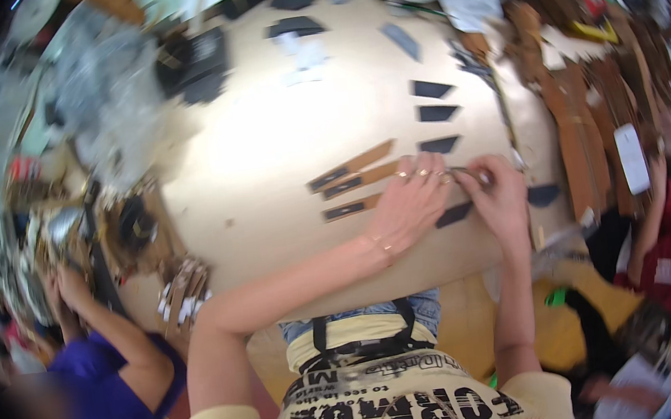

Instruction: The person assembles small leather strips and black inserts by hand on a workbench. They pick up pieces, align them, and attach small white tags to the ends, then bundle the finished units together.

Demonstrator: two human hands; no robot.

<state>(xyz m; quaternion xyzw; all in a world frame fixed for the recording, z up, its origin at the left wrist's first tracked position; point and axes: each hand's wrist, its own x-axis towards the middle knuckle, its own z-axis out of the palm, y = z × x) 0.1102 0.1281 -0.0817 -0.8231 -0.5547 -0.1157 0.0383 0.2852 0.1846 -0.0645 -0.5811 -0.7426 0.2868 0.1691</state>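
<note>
My left hand (pixel 411 200) is lying flat, fingers spread, pressing a brown strip (pixel 365 177) on the tan table (pixel 265 184) | my right hand (pixel 502 197) is pinching a small metal tool (pixel 465 173), fingers curled shut, touching the left | both forearms are reaching forward | dark pieces (pixel 434 113) are lying just beyond the hands.

Tan worktable (pixel 264 176) with leather strips (pixel 353 182)
</note>
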